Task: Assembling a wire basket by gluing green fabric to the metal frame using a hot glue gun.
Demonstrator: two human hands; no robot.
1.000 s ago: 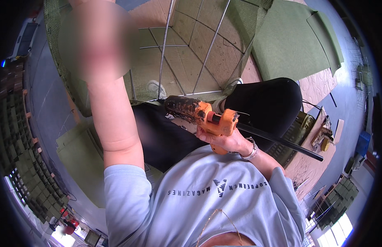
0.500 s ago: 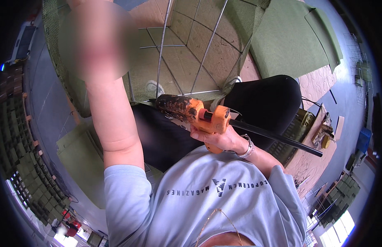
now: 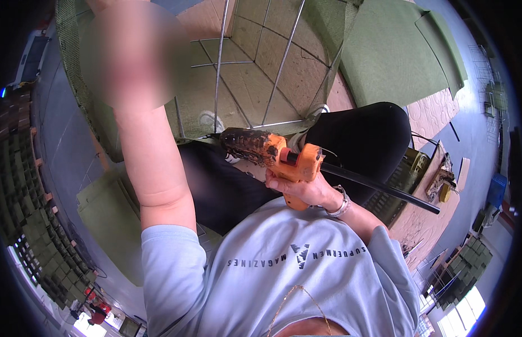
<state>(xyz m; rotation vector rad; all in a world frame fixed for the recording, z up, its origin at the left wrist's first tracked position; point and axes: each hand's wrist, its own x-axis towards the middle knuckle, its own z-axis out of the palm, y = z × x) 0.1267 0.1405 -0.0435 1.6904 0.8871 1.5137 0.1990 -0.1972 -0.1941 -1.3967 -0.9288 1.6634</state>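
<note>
Glue gun (image 3: 272, 154) swung left toward wire frame (image 3: 255, 67); right hand (image 3: 303, 188) grip clenched on it.

Workshop; stacked green mats (image 3: 30, 224); wire frames (image 3: 255, 62)

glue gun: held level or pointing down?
Roughly level. The right hand grips the orange glue gun by its handle, with the barrel lying sideways and the nozzle toward the wire frame. On or off: cannot tell.

Grey floor (image 3: 64, 140) strewn with green mats (image 3: 396, 50), bright windows (image 3: 466, 306).
</note>
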